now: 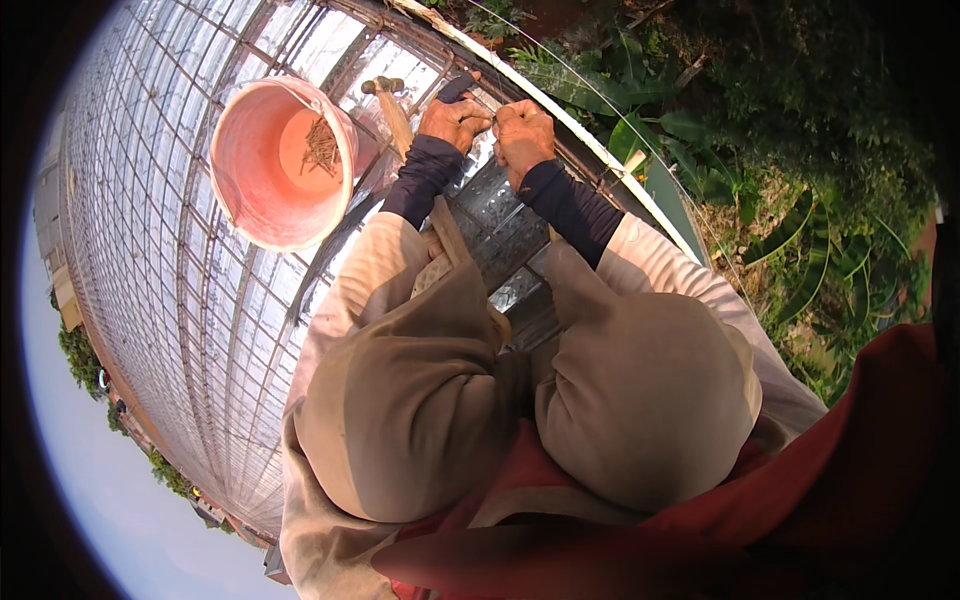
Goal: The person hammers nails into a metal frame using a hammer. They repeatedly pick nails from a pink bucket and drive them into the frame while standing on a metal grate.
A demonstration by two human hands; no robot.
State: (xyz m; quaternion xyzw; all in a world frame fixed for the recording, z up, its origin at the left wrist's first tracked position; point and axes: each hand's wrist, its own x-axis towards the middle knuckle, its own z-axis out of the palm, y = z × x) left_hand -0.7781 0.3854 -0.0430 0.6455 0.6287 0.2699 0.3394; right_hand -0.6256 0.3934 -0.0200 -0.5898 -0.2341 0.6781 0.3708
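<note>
I squat on a mesh of steel bars point(247, 140), both arms reaching forward between and past my knees. My left hand point(455, 123) is closed, fingertips pressed together near a bar by the edge. Close beside it my right hand point(524, 140) is closed too, knuckles up, fingers bent down. Whatever thin thing they pinch is too small to make out. A hammer point(393, 115) with a wooden handle lies just left of my left hand. Left of that stands a pinkish-red bucket point(245, 180) holding a small heap of thin rusty pieces point(321, 148), like nails or short wires.
Shiny metal sheeting point(484, 205) lies under the bars. A pale edge strip point(560, 85) runs along the right, with a drop beyond it to green plants point(800, 235). A thin wire is strung outside that edge. The mesh stretches far to the left.
</note>
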